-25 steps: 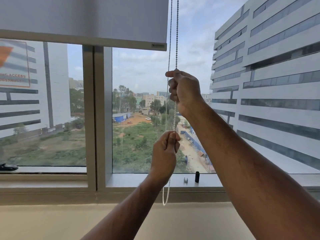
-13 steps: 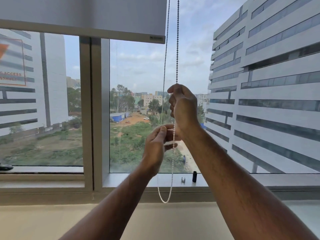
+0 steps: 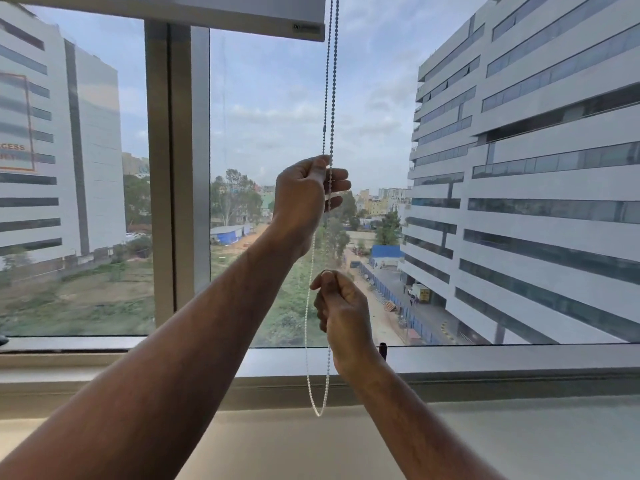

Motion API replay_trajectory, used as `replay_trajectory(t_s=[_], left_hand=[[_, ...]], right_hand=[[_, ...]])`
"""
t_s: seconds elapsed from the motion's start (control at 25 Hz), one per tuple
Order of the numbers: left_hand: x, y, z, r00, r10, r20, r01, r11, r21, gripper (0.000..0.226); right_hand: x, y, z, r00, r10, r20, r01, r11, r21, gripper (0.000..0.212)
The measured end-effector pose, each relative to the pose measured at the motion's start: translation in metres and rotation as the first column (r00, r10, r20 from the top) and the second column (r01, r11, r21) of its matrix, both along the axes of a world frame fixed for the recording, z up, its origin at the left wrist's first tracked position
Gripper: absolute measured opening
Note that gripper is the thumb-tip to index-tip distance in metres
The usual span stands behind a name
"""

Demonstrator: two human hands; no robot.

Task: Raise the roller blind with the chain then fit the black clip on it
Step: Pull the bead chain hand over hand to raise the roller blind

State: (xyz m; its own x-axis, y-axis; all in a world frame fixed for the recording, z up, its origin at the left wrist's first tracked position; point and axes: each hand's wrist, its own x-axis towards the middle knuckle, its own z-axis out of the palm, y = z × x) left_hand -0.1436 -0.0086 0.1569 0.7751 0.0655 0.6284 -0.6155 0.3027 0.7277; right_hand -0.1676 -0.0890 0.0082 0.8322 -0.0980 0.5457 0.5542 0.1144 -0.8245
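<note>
The white roller blind's bottom bar (image 3: 242, 19) hangs near the top of the window. Its bead chain (image 3: 330, 98) drops as a loop down to below the sill. My left hand (image 3: 304, 195) is the higher one and pinches the chain between thumb and forefinger, the other fingers loosely spread. My right hand (image 3: 343, 306) is lower and closed on the chain at its fingertips. The black clip (image 3: 382, 351) stands on the sill just right of my right wrist, partly hidden by it.
A metal mullion (image 3: 173, 168) divides the window left of my arms. The window sill (image 3: 485, 358) runs across below the glass, with a pale ledge (image 3: 519, 438) nearer to me. A dark object (image 3: 2, 339) sits at the far left of the sill.
The hands have swapped places: my right hand came down the chain and my left hand went up to a higher grip. The blind's bottom bar has risen.
</note>
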Motion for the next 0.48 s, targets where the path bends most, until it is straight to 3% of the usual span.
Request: replay_trajectory(t_s=[0.28, 0.48], left_hand=[[0.005, -0.012, -0.007, 0.981, 0.182, 0.068, -0.184, 0.982, 0.037, 0.031], [0.007, -0.01, -0.04, 0.973, 0.183, 0.137, -0.193, 0.979, 0.061, 0.033]], right_hand=[[0.002, -0.004, -0.014, 0.995, 0.096, 0.001, -0.096, 0.994, -0.051, 0.032], [0.013, -0.016, -0.006, 0.986, 0.132, -0.098, -0.143, 0.983, -0.114, 0.04]])
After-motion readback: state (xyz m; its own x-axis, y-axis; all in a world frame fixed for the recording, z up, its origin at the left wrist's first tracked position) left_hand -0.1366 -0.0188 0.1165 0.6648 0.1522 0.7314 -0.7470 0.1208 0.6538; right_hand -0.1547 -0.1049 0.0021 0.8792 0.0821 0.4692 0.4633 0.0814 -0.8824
